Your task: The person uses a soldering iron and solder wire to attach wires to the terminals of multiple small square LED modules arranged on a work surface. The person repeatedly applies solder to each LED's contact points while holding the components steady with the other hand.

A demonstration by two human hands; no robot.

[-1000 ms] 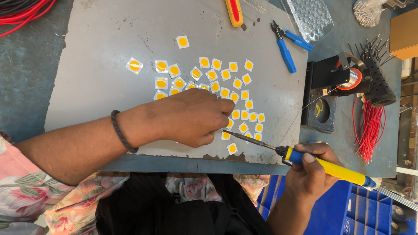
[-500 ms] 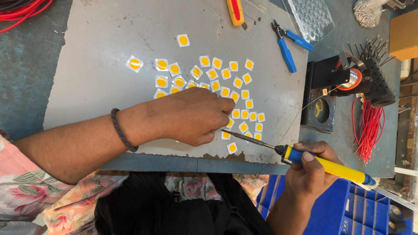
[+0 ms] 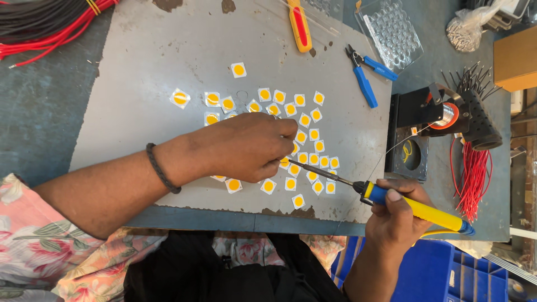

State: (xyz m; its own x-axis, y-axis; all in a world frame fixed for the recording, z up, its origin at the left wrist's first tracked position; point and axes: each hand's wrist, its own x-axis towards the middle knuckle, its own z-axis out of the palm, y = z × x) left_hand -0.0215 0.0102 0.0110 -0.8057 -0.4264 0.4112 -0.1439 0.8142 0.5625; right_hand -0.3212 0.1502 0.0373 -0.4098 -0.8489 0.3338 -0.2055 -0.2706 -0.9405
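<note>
- Two hands are at work: your right hand (image 3: 394, 215) is wrapped tight around the yellow-and-blue handled soldering iron (image 3: 411, 206), thumb on the blue collar, with the thin metal tip running up-left toward your other hand.
- Your left hand (image 3: 249, 146) lies palm down on the grey metal sheet (image 3: 140, 84), fingers curled and pinched together right where the iron's tip ends; whatever they pinch is hidden under the fingertips, so you cannot tell what it is.
- The small white square chips with round yellow centres (image 3: 302, 140) are scattered flat on the sheet around and partly beneath that hand; some show only as corners at its edge.
- A thin solder wire (image 3: 391, 151) runs from near the tip to the reel on the black stand (image 3: 444, 114).
- Farther off lie blue-handled cutters (image 3: 366, 84), an orange-and-red tool (image 3: 300, 25) cut off by the top edge, and a clear dimpled plastic tray (image 3: 391, 33).
- Red wire bundles (image 3: 472, 173) hang at the right.
</note>
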